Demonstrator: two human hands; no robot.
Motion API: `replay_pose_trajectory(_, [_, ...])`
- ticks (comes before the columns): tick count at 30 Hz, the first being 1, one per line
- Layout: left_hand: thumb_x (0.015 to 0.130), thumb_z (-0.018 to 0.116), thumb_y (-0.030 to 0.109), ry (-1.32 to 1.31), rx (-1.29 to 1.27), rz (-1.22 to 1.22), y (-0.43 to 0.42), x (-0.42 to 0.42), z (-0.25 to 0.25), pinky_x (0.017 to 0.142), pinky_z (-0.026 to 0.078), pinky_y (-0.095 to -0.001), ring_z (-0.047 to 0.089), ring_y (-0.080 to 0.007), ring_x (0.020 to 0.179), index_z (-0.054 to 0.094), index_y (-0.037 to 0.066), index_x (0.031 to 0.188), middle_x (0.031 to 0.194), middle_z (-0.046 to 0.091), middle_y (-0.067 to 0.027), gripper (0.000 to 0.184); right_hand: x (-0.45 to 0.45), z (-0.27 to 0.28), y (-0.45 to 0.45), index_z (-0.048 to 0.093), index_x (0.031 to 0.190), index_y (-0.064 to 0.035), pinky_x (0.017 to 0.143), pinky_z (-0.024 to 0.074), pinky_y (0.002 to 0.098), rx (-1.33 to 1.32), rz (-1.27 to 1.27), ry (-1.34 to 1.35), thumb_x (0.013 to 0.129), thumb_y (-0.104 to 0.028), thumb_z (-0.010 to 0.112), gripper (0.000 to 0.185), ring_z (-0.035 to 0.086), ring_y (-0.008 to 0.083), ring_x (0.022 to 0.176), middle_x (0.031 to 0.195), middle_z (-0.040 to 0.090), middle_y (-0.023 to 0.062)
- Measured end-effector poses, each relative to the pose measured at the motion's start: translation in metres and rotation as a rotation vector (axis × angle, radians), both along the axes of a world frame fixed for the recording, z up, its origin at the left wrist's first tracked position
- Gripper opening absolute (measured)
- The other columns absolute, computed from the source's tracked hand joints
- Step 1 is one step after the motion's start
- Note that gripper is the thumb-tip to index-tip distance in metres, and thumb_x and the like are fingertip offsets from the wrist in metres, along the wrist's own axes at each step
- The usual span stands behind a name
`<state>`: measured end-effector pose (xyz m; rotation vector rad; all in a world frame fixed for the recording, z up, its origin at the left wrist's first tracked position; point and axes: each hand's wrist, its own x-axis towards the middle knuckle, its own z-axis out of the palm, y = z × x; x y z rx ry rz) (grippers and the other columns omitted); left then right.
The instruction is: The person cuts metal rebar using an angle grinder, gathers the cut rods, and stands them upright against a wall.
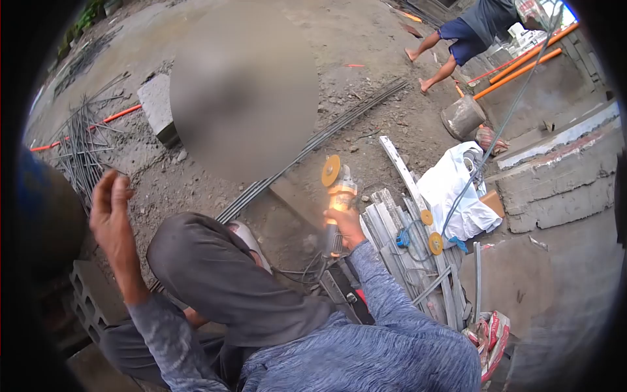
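My right hand [346,225] is wrapped round the body of an orange and grey angle grinder [342,193]. The grinder points up and away from me, its round yellow disc [331,170] at the top end. My left hand [112,212] is raised at the left, away from the grinder, with fingers apart and nothing in it. Below my right hand a dark case [339,287] lies beside my bent knee. Long thin steel bars [326,134] run diagonally over the ground beyond my knee.
Metal channels [392,242], two yellow discs [435,243] and white sheeting [457,189] lie at the right. A person [464,36] bends at the upper right near a concrete cylinder [463,117]. Hollow blocks [91,297] and a rod pile [85,144] are at the left.
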<state>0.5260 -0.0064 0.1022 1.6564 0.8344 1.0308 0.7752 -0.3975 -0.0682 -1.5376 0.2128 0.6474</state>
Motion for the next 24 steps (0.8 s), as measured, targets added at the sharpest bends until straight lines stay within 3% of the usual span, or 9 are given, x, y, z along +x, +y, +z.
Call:
replay_pose_trajectory(3, [0.099, 0.068, 0.029, 0.311, 0.006, -0.013, 0.034, 0.0, -0.137, 0.094, 0.051, -0.0377, 0.065, -0.0254, 0.109, 0.058, -0.002, 0.133, 0.119, 0.067, -0.0178, 0.048, -0.002, -0.005, -0.003, 0.061, 0.088, -0.0013, 0.048, 0.0512, 0.0313, -0.072, 0.042, -0.004, 0.074, -0.01, 0.078, 0.023, 0.063, 0.0172, 0.053, 0.07, 0.063, 0.0058])
replay_pose_trajectory(6, [0.09, 0.075, 0.04, 0.862, -0.26, -0.114, 0.0, 0.008, -0.202, 0.098, 0.048, -0.0452, 0.062, -0.0349, 0.116, 0.054, 0.001, 0.137, 0.127, 0.063, -0.0227, 0.065, 0.004, -0.021, -0.011, 0.062, 0.088, -0.002, 0.049, 0.0509, 0.0317, -0.176, 0.137, -0.045, 0.073, -0.011, 0.078, 0.023, 0.062, 0.0165, 0.053, 0.071, 0.063, 0.0049])
replay_pose_trajectory(10, [0.085, 0.074, 0.051, 1.194, -0.019, -0.3, -0.016, 0.015, -0.322, 0.105, 0.041, -0.0585, 0.054, -0.0373, 0.127, 0.051, 0.004, 0.139, 0.132, 0.059, -0.0208, 0.076, 0.02, -0.048, -0.005, 0.064, 0.092, -0.0017, 0.053, 0.0515, 0.0315, -0.288, 0.311, -0.026, 0.072, -0.011, 0.079, 0.026, 0.064, 0.0149, 0.06, 0.077, 0.065, 0.0049])
replay_pose_trajectory(14, [0.086, 0.07, 0.059, 1.337, 0.066, -0.345, -0.049, 0.021, -0.327, 0.107, 0.034, -0.0672, 0.049, -0.0368, 0.132, 0.05, 0.005, 0.136, 0.133, 0.057, -0.019, 0.076, 0.033, -0.057, 0.027, 0.064, 0.094, -0.0011, 0.057, 0.053, 0.0318, -0.386, 0.47, -0.087, 0.072, -0.012, 0.08, 0.029, 0.064, 0.0138, 0.065, 0.081, 0.066, 0.0049])
replay_pose_trajectory(17, [0.086, 0.069, 0.059, 1.293, 0.103, -0.386, -0.048, 0.013, -0.345, 0.108, 0.034, -0.0656, 0.051, -0.0371, 0.13, 0.052, 0.006, 0.134, 0.133, 0.057, -0.0188, 0.074, 0.049, -0.071, 0.055, 0.064, 0.097, 0.0004, 0.06, 0.054, 0.0319, -0.388, 0.576, -0.16, 0.071, -0.014, 0.081, 0.034, 0.065, 0.0142, 0.068, 0.083, 0.067, 0.0053])
replay_pose_trajectory(21, [0.091, 0.065, 0.054, 1.204, 0.154, -0.449, -0.038, 0.0, -0.346, 0.096, 0.041, -0.0616, 0.058, -0.0365, 0.114, 0.054, 0.006, 0.117, 0.116, 0.062, -0.0157, 0.055, 0.072, -0.099, 0.087, 0.063, 0.1, 0.0, 0.063, 0.0532, 0.0321, -0.437, 0.71, -0.149, 0.071, -0.014, 0.081, 0.036, 0.064, 0.0145, 0.071, 0.084, 0.067, 0.0048])
replay_pose_trajectory(22, [0.092, 0.062, 0.053, 1.154, 0.269, -0.409, -0.04, -0.006, -0.354, 0.088, 0.043, -0.0585, 0.059, -0.0361, 0.106, 0.053, 0.007, 0.11, 0.107, 0.062, -0.0137, 0.05, 0.078, -0.107, 0.093, 0.064, 0.099, 0.0001, 0.065, 0.0533, 0.032, -0.47, 0.743, -0.191, 0.07, -0.014, 0.082, 0.037, 0.064, 0.014, 0.072, 0.086, 0.067, 0.0049])
replay_pose_trajectory(24, [0.092, 0.062, 0.055, 1.158, 0.277, -0.409, -0.039, -0.007, -0.358, 0.089, 0.043, -0.058, 0.059, -0.0359, 0.105, 0.053, 0.008, 0.111, 0.106, 0.061, -0.0135, 0.052, 0.089, -0.12, 0.104, 0.065, 0.099, 0.0002, 0.065, 0.0533, 0.0316, -0.5, 0.778, -0.226, 0.07, -0.014, 0.082, 0.036, 0.064, 0.0139, 0.072, 0.086, 0.068, 0.005])
